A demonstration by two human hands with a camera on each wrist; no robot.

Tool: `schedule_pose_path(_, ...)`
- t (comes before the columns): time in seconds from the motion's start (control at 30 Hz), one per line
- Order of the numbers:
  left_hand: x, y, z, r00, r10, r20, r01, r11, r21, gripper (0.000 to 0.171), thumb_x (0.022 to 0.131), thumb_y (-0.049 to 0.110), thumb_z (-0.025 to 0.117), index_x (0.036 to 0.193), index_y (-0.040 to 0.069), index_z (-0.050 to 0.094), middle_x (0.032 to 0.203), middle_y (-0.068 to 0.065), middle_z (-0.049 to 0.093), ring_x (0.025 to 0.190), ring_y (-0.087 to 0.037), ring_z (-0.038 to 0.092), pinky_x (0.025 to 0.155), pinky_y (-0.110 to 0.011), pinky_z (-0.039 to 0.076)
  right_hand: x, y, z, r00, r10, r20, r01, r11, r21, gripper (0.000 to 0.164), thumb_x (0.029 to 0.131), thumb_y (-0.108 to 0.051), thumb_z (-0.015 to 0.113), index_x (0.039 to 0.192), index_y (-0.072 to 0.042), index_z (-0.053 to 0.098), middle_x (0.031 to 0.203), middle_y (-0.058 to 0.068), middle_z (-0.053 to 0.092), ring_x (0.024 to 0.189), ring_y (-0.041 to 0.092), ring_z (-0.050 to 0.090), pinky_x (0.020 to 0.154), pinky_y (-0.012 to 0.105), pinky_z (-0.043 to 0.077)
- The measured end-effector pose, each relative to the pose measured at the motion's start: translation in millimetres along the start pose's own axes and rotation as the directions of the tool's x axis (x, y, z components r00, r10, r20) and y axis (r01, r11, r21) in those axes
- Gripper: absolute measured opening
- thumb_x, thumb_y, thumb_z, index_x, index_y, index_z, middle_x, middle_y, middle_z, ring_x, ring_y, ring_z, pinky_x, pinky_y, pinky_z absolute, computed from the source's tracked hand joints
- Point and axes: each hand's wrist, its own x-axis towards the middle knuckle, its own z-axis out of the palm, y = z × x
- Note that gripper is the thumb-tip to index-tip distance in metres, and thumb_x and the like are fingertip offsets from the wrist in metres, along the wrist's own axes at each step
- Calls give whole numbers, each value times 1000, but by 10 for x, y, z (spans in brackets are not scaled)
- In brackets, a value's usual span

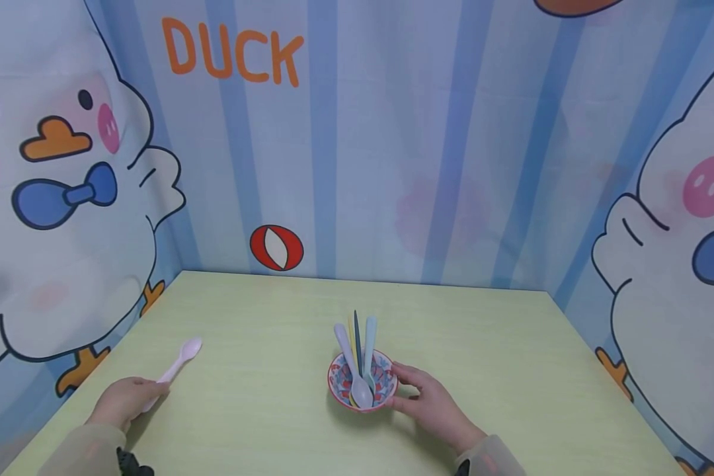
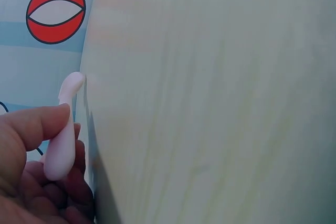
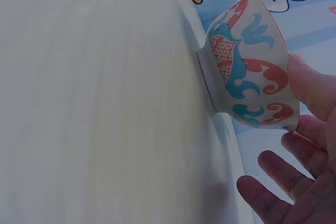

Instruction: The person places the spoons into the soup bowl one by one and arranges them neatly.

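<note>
On the left, my left hand (image 1: 125, 401) pinches a pale pink spoon (image 1: 178, 366) by its handle, thumb on top, the spoon's head pointing away. The left wrist view shows the pink spoon (image 2: 61, 156) between thumb and curled fingers. My right hand (image 1: 433, 404) holds a small patterned bowl (image 1: 384, 378) at its right rim. In the right wrist view thumb and forefinger meet the rim of the bowl (image 3: 252, 77), the other fingers spread below. A lavender spoon (image 1: 361, 391), a light blue spoon (image 1: 370, 340), a thin yellow stick (image 1: 352, 334) and a dark stick (image 1: 357, 340) lean in the bowl.
A pale yellow-green table (image 1: 262, 396) lies under both hands. Behind it and at both sides hangs a blue striped cloth (image 1: 381, 132) with printed ducks, a red ball and the word DUCK.
</note>
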Motion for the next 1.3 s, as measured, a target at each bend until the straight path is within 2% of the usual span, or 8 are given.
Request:
schedule_pose_path(0.23, 126, -29, -3, 1000, 3, 19, -2, 996, -89, 56, 88, 33, 68, 122, -9, 54, 116, -25, 53, 98, -38, 43, 81, -54, 39, -6, -12, 0, 1000, 9, 2, -9, 1000, 5, 62, 85, -26, 74, 138, -4, 50, 142, 15, 47, 127, 37, 45, 93, 53, 47)
schedule_pose_path(0.3, 172, -26, -3, 1000, 5, 23, -2, 990, -143, 55, 89, 33, 68, 123, -9, 54, 111, -23, 58, 97, -36, 46, 82, -53, 39, -8, -15, 0, 1000, 9, 0, -9, 1000, 2, 62, 85, -26, 74, 138, -4, 50, 142, 15, 47, 127, 37, 45, 93, 52, 47)
schedule_pose_path(0.43, 208, -12, -10, 999, 13, 42, -2, 968, -249, 53, 92, 30, 65, 126, -8, 51, 94, -14, 66, 84, -26, 56, 74, -42, 45, -12, -21, 2, 1000, 6, -5, -6, 1000, -2, 62, 85, -25, 74, 138, -4, 50, 142, 15, 47, 127, 36, 46, 93, 52, 47)
schedule_pose_path(0.53, 167, 12, -29, 997, 33, 72, -11, 956, -293, 55, 94, 31, 62, 130, -7, 46, 92, -10, 66, 76, -21, 58, 67, -35, 46, -15, -21, 1, 1000, 1, -8, -1, 1000, -5, 61, 85, -24, 74, 138, -3, 51, 142, 16, 47, 126, 37, 47, 92, 52, 48)
schedule_pose_path(0.73, 47, 77, -62, 989, 69, 131, -27, 954, -299, 61, 95, 41, 58, 134, -4, 43, 93, -5, 64, 74, -20, 54, 64, -34, 40, -16, -27, -2, 1000, 5, -2, -5, 1000, 1, 61, 85, -24, 74, 138, -4, 51, 142, 15, 47, 126, 36, 47, 93, 53, 47)
schedule_pose_path(0.97, -16, 142, -26, 988, 97, 119, -42, 916, -398, 57, 97, 39, 54, 133, -4, 42, 90, -3, 58, 73, -15, 48, 59, -27, 43, -8, -16, 2, 1000, -1, -4, 1, 1000, -6, 61, 86, -25, 74, 138, -4, 50, 142, 15, 47, 125, 36, 48, 93, 53, 47)
schedule_pose_path(1.13, -69, 187, -9, 978, 169, 121, -106, 907, -408, 48, 102, 35, 42, 126, -6, 39, 86, -4, 49, 67, -12, 45, 56, -26, 42, -1, -3, 2, 1000, 3, 0, -3, 1000, -6, 62, 85, -26, 73, 139, -6, 50, 142, 14, 48, 126, 36, 47, 93, 53, 47)
schedule_pose_path(1.3, -91, 207, -17, 963, 220, 154, -142, 904, -404, 39, 103, 28, 34, 115, -8, 41, 76, 0, 44, 61, -10, 41, 53, -25, 39, 5, 3, 0, 1000, 2, 4, -2, 1000, -4, 62, 85, -26, 73, 139, -6, 50, 142, 14, 48, 127, 36, 46, 93, 53, 47)
